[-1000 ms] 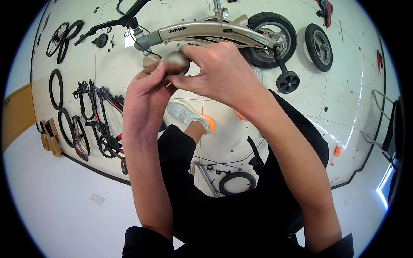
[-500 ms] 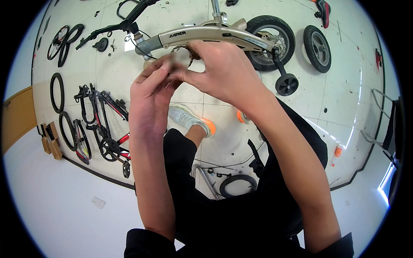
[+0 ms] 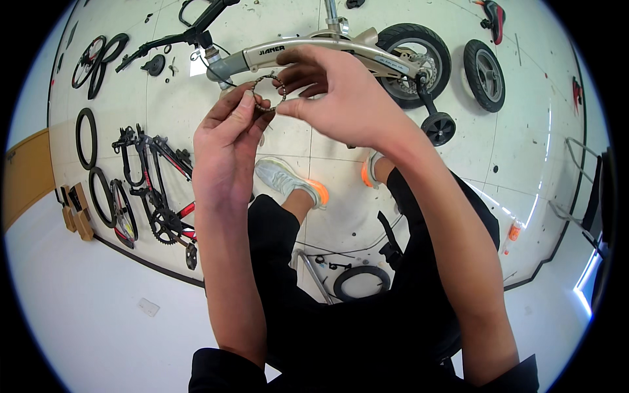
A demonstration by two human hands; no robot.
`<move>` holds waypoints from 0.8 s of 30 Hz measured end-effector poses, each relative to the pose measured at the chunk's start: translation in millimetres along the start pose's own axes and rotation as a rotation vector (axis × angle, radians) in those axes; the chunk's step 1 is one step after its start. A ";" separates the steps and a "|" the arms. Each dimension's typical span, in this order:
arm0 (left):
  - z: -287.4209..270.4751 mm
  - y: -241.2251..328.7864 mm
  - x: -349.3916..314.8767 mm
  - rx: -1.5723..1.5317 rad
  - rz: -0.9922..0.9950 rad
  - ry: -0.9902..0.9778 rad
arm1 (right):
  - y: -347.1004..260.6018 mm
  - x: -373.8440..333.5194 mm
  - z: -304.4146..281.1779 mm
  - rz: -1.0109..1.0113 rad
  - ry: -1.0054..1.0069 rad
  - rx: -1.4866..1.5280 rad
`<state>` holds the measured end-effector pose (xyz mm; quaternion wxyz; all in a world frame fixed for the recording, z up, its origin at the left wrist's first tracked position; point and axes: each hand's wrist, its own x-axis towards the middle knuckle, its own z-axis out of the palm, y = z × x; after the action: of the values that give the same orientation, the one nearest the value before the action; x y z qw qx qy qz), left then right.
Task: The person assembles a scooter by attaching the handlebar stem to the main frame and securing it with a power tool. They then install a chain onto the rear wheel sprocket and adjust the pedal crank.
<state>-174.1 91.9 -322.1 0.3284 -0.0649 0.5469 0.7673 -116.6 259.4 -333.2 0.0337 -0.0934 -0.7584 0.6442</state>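
Observation:
My left hand (image 3: 226,141) pinches a thin dark ball bearing ring (image 3: 267,76) between thumb and fingers, gripping its lower left side. The ring is held up in front of a beige bicycle frame (image 3: 295,54). My right hand (image 3: 344,98) is just to the right of the ring, thumb and fingers apart and curved around that side. Its fingertips look very close to the ring; whether they touch it I cannot tell. Dark smudges mark the fingers of both hands. Behind the ring are the frame's grey head tube (image 3: 229,68) and a cable.
The beige bicycle has a rear wheel (image 3: 414,65) and a small training wheel (image 3: 438,128). A loose wheel (image 3: 483,75) is at the right. On the left lie a black and red bicycle frame (image 3: 157,173) and several tyres. A tyre (image 3: 362,283) lies near my legs.
My right hand has opened and drawn slightly away from the ring. The ring, blurred and partly covered before, now shows clearly in my left fingers.

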 end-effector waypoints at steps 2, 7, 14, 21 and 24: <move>-2.3 -0.5 2.1 -0.036 -0.024 -0.011 | 4.1 4.2 -3.4 0.072 -0.010 0.176; 5.9 2.2 -1.1 -0.094 -0.058 0.012 | -9.3 5.8 -10.7 0.288 -0.030 0.401; 16.2 4.3 -4.5 0.017 -0.049 0.076 | -4.9 7.5 -12.9 0.311 0.033 0.338; 14.6 0.9 -1.2 0.200 -0.043 0.084 | -6.6 6.9 -8.3 0.327 0.083 0.336; 16.0 -2.5 -1.0 0.238 0.000 0.088 | -2.0 5.6 -8.2 0.333 0.058 0.342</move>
<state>-167.7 106.0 -317.3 0.3097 -0.0592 0.6478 0.6935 -120.9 268.0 -330.2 -0.0358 -0.2286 -0.6110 0.7570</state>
